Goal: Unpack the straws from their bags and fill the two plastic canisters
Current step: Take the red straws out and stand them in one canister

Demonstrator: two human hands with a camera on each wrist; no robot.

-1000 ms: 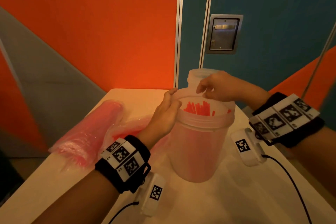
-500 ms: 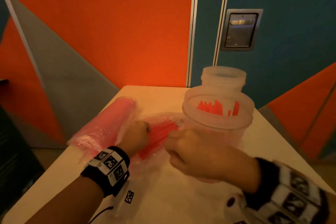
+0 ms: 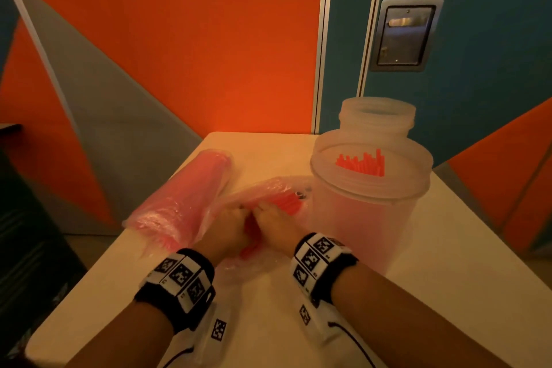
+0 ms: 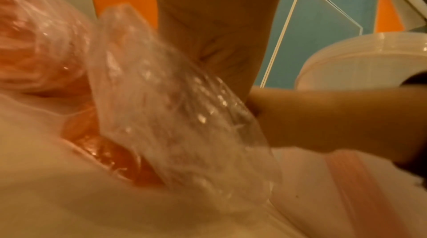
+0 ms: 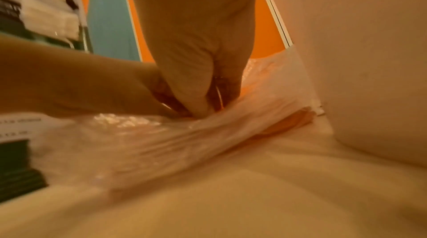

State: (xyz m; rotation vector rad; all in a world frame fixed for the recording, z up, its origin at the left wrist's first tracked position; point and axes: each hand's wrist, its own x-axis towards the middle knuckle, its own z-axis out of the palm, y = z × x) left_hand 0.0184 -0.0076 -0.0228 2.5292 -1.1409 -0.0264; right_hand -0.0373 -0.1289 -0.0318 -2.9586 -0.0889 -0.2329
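While both hands pinch the straw bag, fingers curled, no legible writing.

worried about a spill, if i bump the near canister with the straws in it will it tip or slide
The near canister looks wide and squat, so it would probably slide rather than tip. It seems light: thin translucent plastic, with straws filling only part of it. The table looks smooth, so a bump may well shift it.
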